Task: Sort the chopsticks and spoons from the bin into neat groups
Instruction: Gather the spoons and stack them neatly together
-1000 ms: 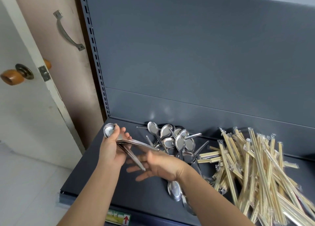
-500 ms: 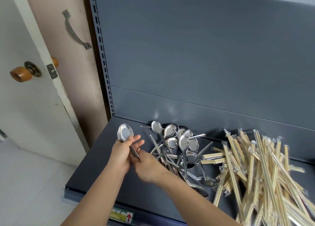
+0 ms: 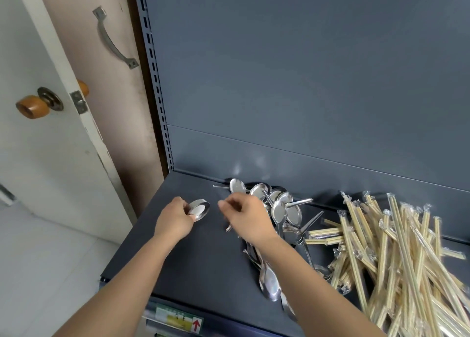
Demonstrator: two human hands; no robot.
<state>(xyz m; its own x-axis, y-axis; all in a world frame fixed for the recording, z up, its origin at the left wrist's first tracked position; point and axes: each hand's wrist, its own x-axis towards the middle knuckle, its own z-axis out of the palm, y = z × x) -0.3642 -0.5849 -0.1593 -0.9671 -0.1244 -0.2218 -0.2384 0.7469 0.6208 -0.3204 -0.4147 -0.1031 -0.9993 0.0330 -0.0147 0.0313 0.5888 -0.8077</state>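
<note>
Left of the spoon pile, the left hand grips a small set of nested spoons. Its thumb and curled fingers are closed round them just behind the bowls, which point toward the pile, and the handles are hidden under the palm. The likely trouble here is that smooth steel bowls nested loosely can slide on one another. A slack grip or a tilt could fan the set out or drop a spoon onto the shelf left of the pile, spoiling the neat group. At the pile's left edge the right hand hovers knuckles-up with its fingers curled. It is blurred, and though a thin metal tip shows just beneath it, I cannot tell whether it grips a spoon or is empty. The risk for this hand is the tangle: handles in the pile cross at all angles, so pulling one could drag or flick its neighbours. In front of the pile a few loose spoons lie near the shelf's front lip beside the right forearm, and a sweep of that arm could knock them off. Right of the pile the wrapped chopsticks lie in a loose heap, a few bundles touching the spoons, so a careless pull could mix the two.
</note>
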